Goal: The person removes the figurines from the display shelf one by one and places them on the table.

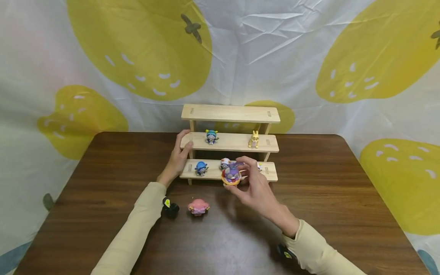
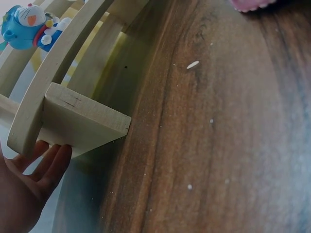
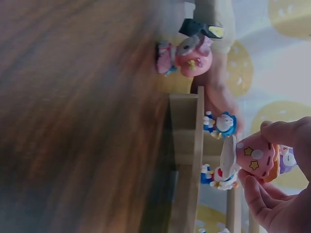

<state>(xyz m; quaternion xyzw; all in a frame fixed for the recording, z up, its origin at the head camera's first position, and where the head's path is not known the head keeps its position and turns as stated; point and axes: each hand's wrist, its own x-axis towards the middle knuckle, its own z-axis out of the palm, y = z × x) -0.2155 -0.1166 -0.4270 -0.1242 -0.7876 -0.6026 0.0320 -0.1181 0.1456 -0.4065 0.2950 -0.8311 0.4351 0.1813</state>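
Purple figurine (image 1: 232, 175) in its orange-rimmed pink cup was pinched between thumb and fingers of the right hand (image 1: 259, 193), in front of the bottom tier of the wooden shelf (image 1: 228, 113); contact unclear. Left hand (image 1: 176, 159) gripped the middle tier's left end, apparently steadying it. Step, as judged: arranging figures on the tiers, this one mid-placement. Next move probably called for lowering it upright onto a free spot, clear of the white figure (image 1: 225, 163) behind, then releasing. Pink figure (image 1: 198, 207) stood on the desk (image 1: 326, 198), likely unplaced yet. Desk: dark brown wood grain, some glare, white specks (image 2: 193, 64). Behind hung creased white cloth (image 1: 227, 49), big yellow fruit prints.
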